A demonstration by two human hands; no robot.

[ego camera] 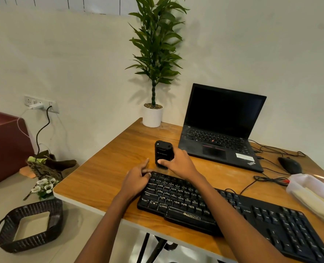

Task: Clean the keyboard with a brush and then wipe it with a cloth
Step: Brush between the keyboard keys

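Keyboard: a black full-size keyboard lies slanted on the wooden table, on the near side of the grip; its far left corner sits just under the gripping hand
Basket: a dark woven basket stands on the floor, well to the near left of the grip
Plastic box: a clear lidded box with something pale inside lies well to the right of the grip; what it holds cannot be told
Left hand: the left hand rests just left of the grip, fingers fairly straight, on the keyboard's far left corner, one finger out on the table
Right hand: the right hand is curled round the brush, thumb in front and fingers wrapped behind
Brush: a stubby black brush stands upright in that grip, dark bristle end down, just beyond the keyboard's far edge; whether it touches the table cannot be told
Mouse: a black mouse with loose cables lies far right of the grip
Laptop: an open black laptop, screen dark, sits just behind and right of the grip
Plant: a tall leafy plant in a white pot stands beyond the grip, at the table's far corner
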